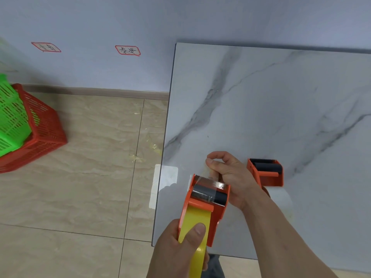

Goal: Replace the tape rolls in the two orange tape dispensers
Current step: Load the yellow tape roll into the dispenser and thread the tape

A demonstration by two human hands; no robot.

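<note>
1. While the left hand [176, 249] grips the near orange tape dispenser [206, 205] from below, its thumb presses flat on the yellow tape roll [195, 229] loaded in it, and the fingers curl round the far side of the roll.
2. This dispenser is held in the air over the near left corner of the marble table [281, 107], its toothed blade pointing away from the person and its black roller [210, 194] facing up.
3. A clear strip of tape [210, 180] runs from the roll over the roller and past the blade.
4. The right hand [230, 175] pinches the free end of that strip between thumb and forefinger just beyond the blade; the other fingers are curled in beside the dispenser's head.
5. The second orange tape dispenser [267, 173] lies on the table just behind the right hand, blade away from the person; the wrist hides its near part.
6. A pale, see-through tape roll [281, 199] sits at that dispenser's near end, partly hidden by the right forearm.
7. A white patch [166, 177] shows at the table's left edge.
8. On the tiled floor [80, 187] to the left lie scraps of clear and yellowish tape [146, 149].
9. Farther left, a green basket [12, 121] sits inside a red basket [44, 133] by the wall [90, 21].
10. The wall carries two red-bordered labels [127, 50] with handwriting.
</note>
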